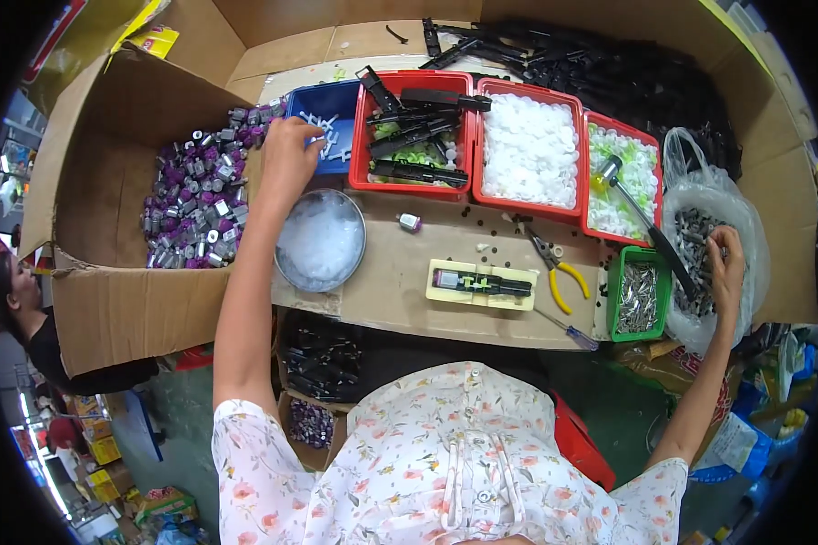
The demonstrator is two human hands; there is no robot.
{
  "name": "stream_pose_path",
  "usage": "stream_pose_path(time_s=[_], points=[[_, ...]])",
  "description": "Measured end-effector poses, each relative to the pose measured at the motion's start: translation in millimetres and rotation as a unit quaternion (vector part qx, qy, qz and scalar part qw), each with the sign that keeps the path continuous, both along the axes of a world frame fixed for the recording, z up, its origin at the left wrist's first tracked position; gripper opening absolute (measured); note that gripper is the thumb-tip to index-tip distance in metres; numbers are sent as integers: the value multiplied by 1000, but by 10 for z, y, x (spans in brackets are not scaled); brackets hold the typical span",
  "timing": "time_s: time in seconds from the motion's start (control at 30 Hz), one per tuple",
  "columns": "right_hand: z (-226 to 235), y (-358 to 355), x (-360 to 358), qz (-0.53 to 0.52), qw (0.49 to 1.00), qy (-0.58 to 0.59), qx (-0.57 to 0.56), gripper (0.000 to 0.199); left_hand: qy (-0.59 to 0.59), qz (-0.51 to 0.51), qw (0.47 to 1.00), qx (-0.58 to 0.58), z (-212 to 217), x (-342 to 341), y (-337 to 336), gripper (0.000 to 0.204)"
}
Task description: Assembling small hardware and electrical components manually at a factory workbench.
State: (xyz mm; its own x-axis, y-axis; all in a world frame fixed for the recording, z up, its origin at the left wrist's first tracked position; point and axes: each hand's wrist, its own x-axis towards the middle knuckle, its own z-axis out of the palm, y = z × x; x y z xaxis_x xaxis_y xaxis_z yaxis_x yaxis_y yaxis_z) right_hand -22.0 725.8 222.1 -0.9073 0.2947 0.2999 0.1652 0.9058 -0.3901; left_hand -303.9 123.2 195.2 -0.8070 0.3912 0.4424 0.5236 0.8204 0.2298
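Observation:
My left hand [291,154] is at the left side of a blue bin [344,98], fingers curled close to the white plastic pieces [333,138] inside; whether one is between the fingers is hidden. Over a clear plastic bag [754,213] of small grey parts [695,238], my right hand [725,263] bends its fingers together at the bag's right side. What those fingers hold is too small to make out. Between my arms, a cream tray [436,294] carries a black toy-like assembly [500,284] with a small motor at its left end. A loose motor [410,222] lies beyond it.
Small motors [204,195] with purple ends fill a cardboard box at left. A round dish [321,241] holds whitish grease. Red bins [529,204] of plastic parts line the back. Yellow-handled pliers [568,282], a screwdriver [577,338], a hammer [645,222] and a green screw bin [661,331] lie right.

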Motion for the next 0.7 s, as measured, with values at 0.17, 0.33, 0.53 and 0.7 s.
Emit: stream_pose_path(time_s=[0.17, 0.33, 0.53, 0.7], points=[[-40, 127, 145, -74, 997, -9, 21, 11, -78, 73, 981, -164, -100, -272, 207, 27], [-75, 160, 191, -91, 995, -13, -40, 8, -60, 89, 984, -144, -236, -415, 191, 21], [-43, 112, 257, -53, 996, -65, -5, 29, -79, 38, 996, 34, -152, -433, 177, 20], [91, -29, 201, -41, 994, -99, 21, 22, -267, 48, 912, 307, 114, -176, 95, 28]])
